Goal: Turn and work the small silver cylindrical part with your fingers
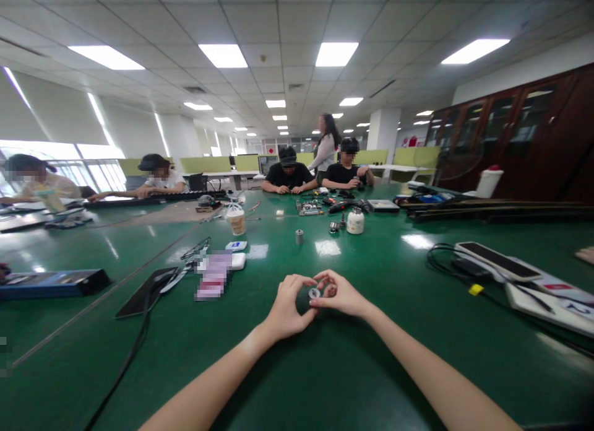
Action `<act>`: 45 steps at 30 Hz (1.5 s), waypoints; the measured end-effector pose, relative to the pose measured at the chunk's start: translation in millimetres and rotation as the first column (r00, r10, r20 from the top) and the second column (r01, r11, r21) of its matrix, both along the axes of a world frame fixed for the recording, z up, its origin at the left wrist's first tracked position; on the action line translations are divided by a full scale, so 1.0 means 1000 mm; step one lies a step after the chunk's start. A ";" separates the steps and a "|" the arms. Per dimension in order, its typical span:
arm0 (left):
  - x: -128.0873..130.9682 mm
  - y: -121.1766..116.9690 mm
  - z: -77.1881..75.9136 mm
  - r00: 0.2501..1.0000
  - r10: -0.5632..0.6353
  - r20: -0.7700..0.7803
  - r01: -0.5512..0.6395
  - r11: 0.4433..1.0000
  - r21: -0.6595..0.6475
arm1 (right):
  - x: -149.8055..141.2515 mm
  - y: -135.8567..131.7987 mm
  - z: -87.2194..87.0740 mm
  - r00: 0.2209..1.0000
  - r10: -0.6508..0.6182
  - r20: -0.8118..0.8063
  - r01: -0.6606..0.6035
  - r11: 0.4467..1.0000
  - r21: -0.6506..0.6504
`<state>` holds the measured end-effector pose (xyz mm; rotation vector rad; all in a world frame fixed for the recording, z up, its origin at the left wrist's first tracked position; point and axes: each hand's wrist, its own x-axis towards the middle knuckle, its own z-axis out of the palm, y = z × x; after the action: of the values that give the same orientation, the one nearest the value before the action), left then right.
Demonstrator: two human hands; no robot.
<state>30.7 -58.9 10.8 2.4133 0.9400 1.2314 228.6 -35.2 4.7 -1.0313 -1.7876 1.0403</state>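
Note:
Both my hands meet over the green table (352, 356) near its front middle. My left hand (288, 307) curls its fingers toward a small round silver metal part (314, 292). My right hand (338, 293) pinches the same part from the other side, thumb and fingers closed on it. The part is held just above the tabletop between the two hands. A small metal cylinder (299, 236) stands alone farther back.
A dark tablet (142, 291) with cables lies to the left, a phone (496, 259) and papers to the right. A white jar (355, 221), a paper cup (236, 219) and a circuit board (309, 207) sit mid-table. Several people work at the far side and left.

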 end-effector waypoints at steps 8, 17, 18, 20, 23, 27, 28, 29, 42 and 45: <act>0.000 0.001 0.003 0.996 0.004 0.090 0.000 0.999 -0.054 | 0.001 0.002 -0.010 0.991 0.133 0.012 -0.132 0.989 -0.072; 0.004 0.009 0.003 0.964 0.138 0.227 -0.109 0.985 -0.132 | -0.009 -0.002 -0.015 0.996 0.072 0.051 -0.071 0.997 -0.011; 0.002 0.011 0.004 0.958 0.165 0.236 -0.136 0.982 -0.133 | -0.009 -0.003 -0.015 0.996 0.070 0.057 -0.070 0.998 -0.006; -0.003 0.015 0.004 0.949 0.215 0.232 -0.189 0.973 -0.132 | -0.009 -0.003 -0.014 0.995 0.068 0.070 -0.068 0.998 0.002; -0.015 0.024 -0.001 0.953 0.256 0.165 -0.236 0.963 -0.133 | -0.008 -0.004 -0.014 0.994 0.065 0.094 -0.066 0.998 0.015; -0.027 0.034 -0.011 0.958 0.269 0.095 -0.253 0.955 -0.154 | -0.009 -0.005 -0.015 0.988 0.066 0.139 -0.073 0.996 0.042; -0.028 0.035 -0.011 0.957 0.273 0.097 -0.256 0.954 -0.156 | -0.009 -0.006 -0.015 0.986 0.068 0.152 -0.076 0.996 0.050; -0.027 0.035 -0.011 0.956 0.274 0.107 -0.257 0.954 -0.155 | -0.009 -0.006 -0.014 0.984 0.069 0.165 -0.080 0.995 0.060; 0.006 0.004 -0.002 0.975 0.062 0.214 -0.042 0.994 -0.097 | -0.012 -0.011 -0.010 0.947 0.041 0.320 -0.117 0.968 0.222; 0.005 0.004 -0.003 0.976 0.063 0.207 -0.046 0.995 -0.085 | -0.012 -0.011 -0.010 0.940 0.028 0.340 -0.115 0.964 0.239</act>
<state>35.4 -54.6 8.2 2.1588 0.9778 1.4078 216.5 -46.6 -5.5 -1.0303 -2.1836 0.6777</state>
